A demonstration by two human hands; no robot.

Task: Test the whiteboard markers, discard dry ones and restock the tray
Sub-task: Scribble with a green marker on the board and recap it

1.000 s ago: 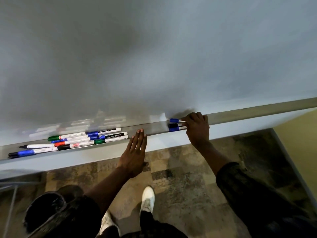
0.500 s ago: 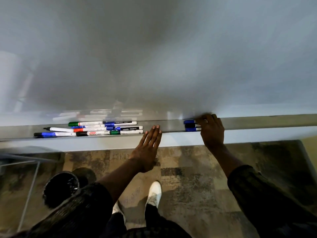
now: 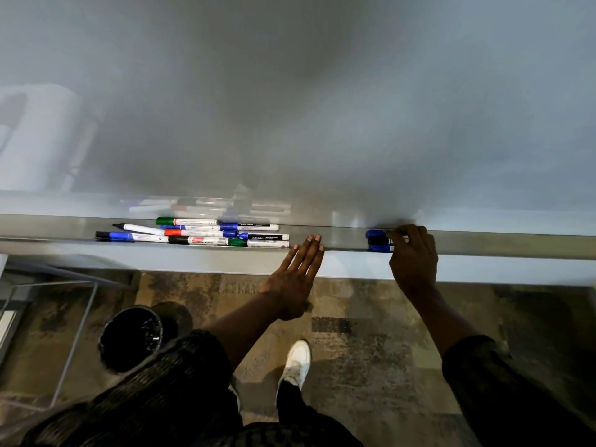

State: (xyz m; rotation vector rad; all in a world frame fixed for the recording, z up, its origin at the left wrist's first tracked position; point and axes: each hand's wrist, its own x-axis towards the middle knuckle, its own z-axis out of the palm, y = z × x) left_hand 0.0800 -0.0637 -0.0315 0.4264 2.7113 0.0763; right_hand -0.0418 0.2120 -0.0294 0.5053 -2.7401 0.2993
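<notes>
A metal marker tray (image 3: 338,238) runs along the bottom of a blank whiteboard (image 3: 290,108). Several markers (image 3: 200,233) with green, blue, red and black caps lie in a loose pile at the tray's left part. My left hand (image 3: 296,275) is flat with fingers spread, its fingertips at the tray's front lip just right of the pile, holding nothing. My right hand (image 3: 412,256) rests on the tray further right, fingers curled over a small group of blue and black markers (image 3: 377,241); only their cap ends show.
A black waste bin (image 3: 132,337) stands on the patterned carpet at lower left, next to a thin metal frame (image 3: 77,333). My white shoe (image 3: 295,361) is on the floor below my left hand.
The view has swung and levelled, so the tray now runs horizontally. My right hand has settled lower over the blue and black markers on the tray. My left hand stays flat at the tray's lip.
</notes>
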